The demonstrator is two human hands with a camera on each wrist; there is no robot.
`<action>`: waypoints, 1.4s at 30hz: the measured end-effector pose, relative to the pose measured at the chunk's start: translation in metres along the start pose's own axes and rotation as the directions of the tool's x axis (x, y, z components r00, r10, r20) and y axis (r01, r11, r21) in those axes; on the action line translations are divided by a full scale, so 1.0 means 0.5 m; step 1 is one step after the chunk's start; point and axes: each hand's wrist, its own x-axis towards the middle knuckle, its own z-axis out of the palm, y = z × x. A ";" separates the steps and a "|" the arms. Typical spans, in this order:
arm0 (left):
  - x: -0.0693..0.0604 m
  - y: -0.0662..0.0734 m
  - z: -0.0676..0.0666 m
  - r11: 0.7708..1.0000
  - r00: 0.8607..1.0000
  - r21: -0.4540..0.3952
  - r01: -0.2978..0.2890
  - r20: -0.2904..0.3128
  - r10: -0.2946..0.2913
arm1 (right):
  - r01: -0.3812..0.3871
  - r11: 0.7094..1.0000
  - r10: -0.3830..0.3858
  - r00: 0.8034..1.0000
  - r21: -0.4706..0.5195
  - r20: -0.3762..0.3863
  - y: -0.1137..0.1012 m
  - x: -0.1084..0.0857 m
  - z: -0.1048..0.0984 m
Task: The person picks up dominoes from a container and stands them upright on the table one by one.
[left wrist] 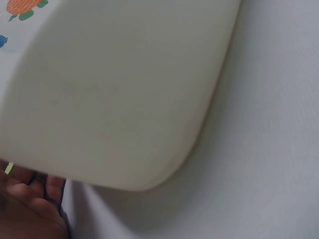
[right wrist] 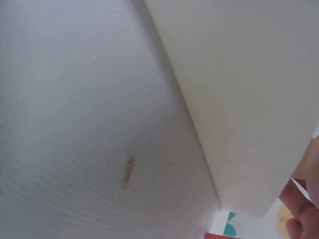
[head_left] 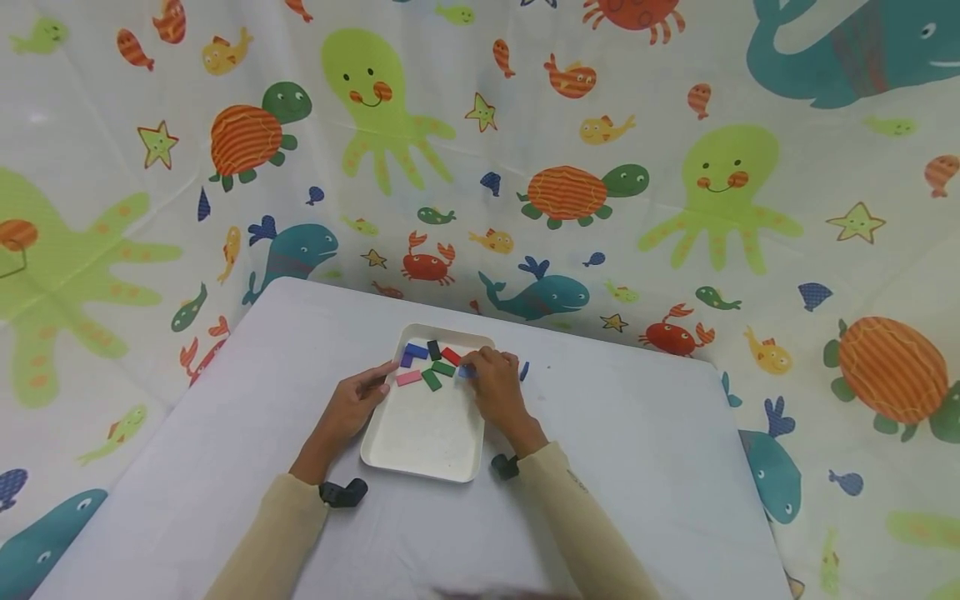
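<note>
While the white tray (head_left: 425, 432) is resting, gripped along its left by the left hand (head_left: 354, 407), the right hand (head_left: 497, 390) is pinching a blue block (head_left: 465, 372) inside the tray's upper right. Arranging is apparently proceeding, next requiring controlled release.

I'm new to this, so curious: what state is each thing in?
Tray: uncovered, holding blocks
Left hand: touching tray's left rim
Right hand: apparently pinching blue block
Blue block: partly hidden
Second blue block: lying in tray
Purple block: lying in tray
Black block: lying in tray
Red block: lying in tray
Pink block: lying in tray
Green blocks: both in tray
Blue piece: outside tray, right side
Patterned curtain: hanging
</note>
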 end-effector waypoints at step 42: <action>0.000 -0.002 0.001 0.999 1.000 -0.037 0.025 0.009 -0.025 | -0.064 0.965 0.133 0.955 0.253 -0.265 0.060 -0.007 -0.086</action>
